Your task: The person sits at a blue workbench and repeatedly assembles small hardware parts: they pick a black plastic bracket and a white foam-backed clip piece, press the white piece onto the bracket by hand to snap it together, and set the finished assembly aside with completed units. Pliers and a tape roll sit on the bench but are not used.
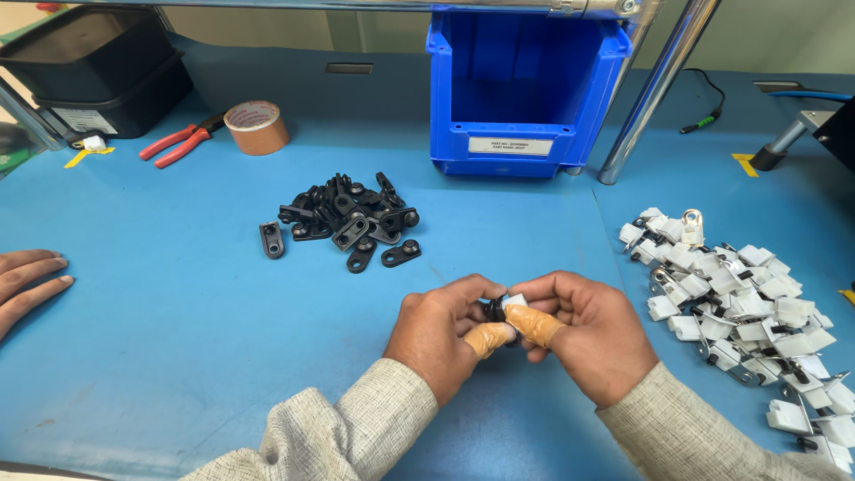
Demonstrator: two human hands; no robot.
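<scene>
Blue work surface [178, 294] carries all parts. Left hand [441, 334] and right hand [583, 334] meet at 6 o'clock of the view, fingers curled closed around one small assembly: a black bracket piece [495, 309] pressed against a white clip piece [514, 300]. Both thumbs wear tan finger cots [532, 325] and press together just beneath the assembly. How the two pieces seat against each other is hidden by the fingers.

Loose black brackets [347, 218] lie in a pile at 11 o'clock from the hands, well apart from them. White clips with metal tabs [739, 312] lie in a larger pile at 3 o'clock, near the right hand. A blue storage bin [525, 89] stands at 12 o'clock, open side facing the person. A roll of brown tape [256, 126] and red-handled pliers [178, 142] lie at 10 o'clock, beside stacked black trays [98, 71]. Another person's hand [27, 276] rests flat at 9 o'clock.
</scene>
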